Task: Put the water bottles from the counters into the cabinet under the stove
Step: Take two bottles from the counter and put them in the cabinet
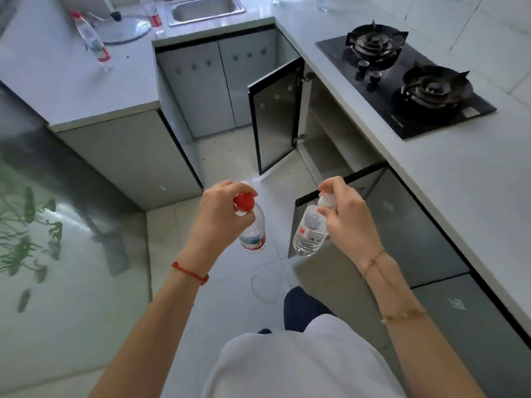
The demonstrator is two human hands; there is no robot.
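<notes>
My left hand (219, 216) grips a clear red-capped water bottle (253, 234) by its neck, hanging over the floor. My right hand (347, 216) holds a white-capped water bottle (310, 234) the same way. Both hang in front of the cabinet under the stove (324, 139), whose two doors stand open: the far door (275, 116) and the near door (382, 214). Two more red-capped bottles stand on the left counter: one (93, 43) near its middle, another (153, 17) beside the sink. Two further bottles (322, 2) show partly at the far counter's top edge.
The black two-burner gas stove (408, 81) sits in the right counter. A steel sink (205, 8) is at the back. A round glass lid (123, 31) lies on the left counter. A glossy dark surface (43, 211) fills the left side. The tiled floor (230, 156) lies between the cabinets.
</notes>
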